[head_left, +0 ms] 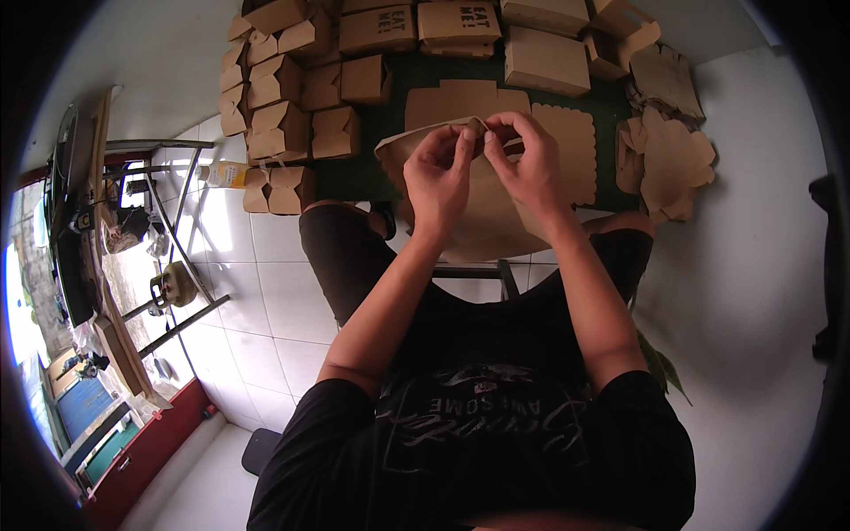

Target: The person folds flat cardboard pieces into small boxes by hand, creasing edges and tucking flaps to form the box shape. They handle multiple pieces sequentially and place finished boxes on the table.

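A brown cardboard box blank (500, 212) is held up over my lap, tilted, with its far edge raised. My left hand (438, 181) pinches that edge between thumb and fingers. Right beside it, my right hand (529, 173) pinches the same edge, and the two thumbs almost meet. A small folded bit of card shows between the fingertips; its exact shape is hard to make out. Behind the blank lies another flat cardboard piece (571, 146) with a scalloped side, on a dark green surface (425, 69).
Folded cardboard boxes (276, 128) are stacked at the left, with larger closed boxes (546, 62) along the back. Flat scalloped card pieces (677, 164) lie at the right. A bottle of yellow liquid (223, 174) and a gas cylinder (174, 285) stand left, near a metal frame.
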`<state>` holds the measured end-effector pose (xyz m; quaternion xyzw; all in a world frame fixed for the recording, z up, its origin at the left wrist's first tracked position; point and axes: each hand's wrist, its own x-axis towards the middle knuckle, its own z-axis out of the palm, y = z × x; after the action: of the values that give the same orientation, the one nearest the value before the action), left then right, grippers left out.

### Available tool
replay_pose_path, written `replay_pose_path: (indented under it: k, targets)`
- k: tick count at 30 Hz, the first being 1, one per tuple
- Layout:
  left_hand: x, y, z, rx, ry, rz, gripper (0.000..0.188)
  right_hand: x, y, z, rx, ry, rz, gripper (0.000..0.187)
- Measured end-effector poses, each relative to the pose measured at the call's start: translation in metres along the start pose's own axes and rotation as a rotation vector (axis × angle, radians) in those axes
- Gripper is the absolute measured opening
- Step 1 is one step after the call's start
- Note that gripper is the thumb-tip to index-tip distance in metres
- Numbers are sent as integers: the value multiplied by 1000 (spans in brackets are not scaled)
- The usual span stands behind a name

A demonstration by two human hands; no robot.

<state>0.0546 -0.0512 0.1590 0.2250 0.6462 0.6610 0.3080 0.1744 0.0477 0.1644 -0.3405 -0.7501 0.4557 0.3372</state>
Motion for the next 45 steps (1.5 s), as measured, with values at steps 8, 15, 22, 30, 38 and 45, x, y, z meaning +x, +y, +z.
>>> replay_pose_path:
  k: [8,15,22,30,38,45]
  targets:
    - [-5,-10,0,-33,-28,25,29,-6,5,1,-21,60,-24,19]
    - [-3,-21,-3,-129,-87,3,27,-6,12,4,-27,86,-23,20]
    - [-1,-30,-5,-56,-115,-47,29,-3,22,-2,67,28,151,22]
    - [1,-31,-1,-54,-117,-20,28,-1,13,-9,40,5,257,22]
    - [2,-28,-3,-61,-122,-23,24,2,5,-13,42,-2,296,24]
    - [1,-31,-2,-134,-98,-40,22,6,7,-19,33,-69,237,24]
